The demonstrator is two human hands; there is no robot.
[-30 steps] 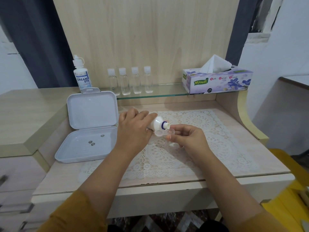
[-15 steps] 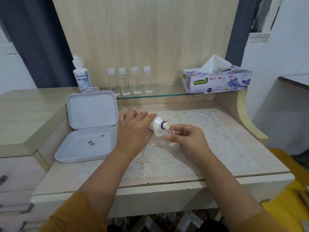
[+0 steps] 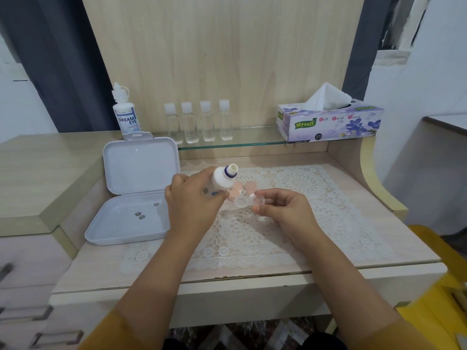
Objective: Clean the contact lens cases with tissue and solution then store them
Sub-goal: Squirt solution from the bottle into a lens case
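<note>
My left hand (image 3: 194,200) grips a small white solution bottle (image 3: 223,178) with a blue neck ring, uncapped, its nozzle pointing up and to the right. My right hand (image 3: 285,210) pinches a clear two-well contact lens case (image 3: 249,201) just right of the bottle, above the lace mat (image 3: 290,223). Two pale pink lens case caps (image 3: 243,188) lie on the mat behind the case. A tissue box (image 3: 328,123) with a tissue sticking out stands on the glass shelf at the back right.
An open white storage box (image 3: 131,198) sits left of the mat with three small dark discs in its tray. A Dream Eye bottle (image 3: 125,114) and several small clear bottles (image 3: 197,122) stand on the glass shelf. Drawers are at the lower left.
The solution bottle has tipped up from pointing down at the case to nozzle-up. The lens case now shows clear of the bottle, and the pink caps behind have come into view.
</note>
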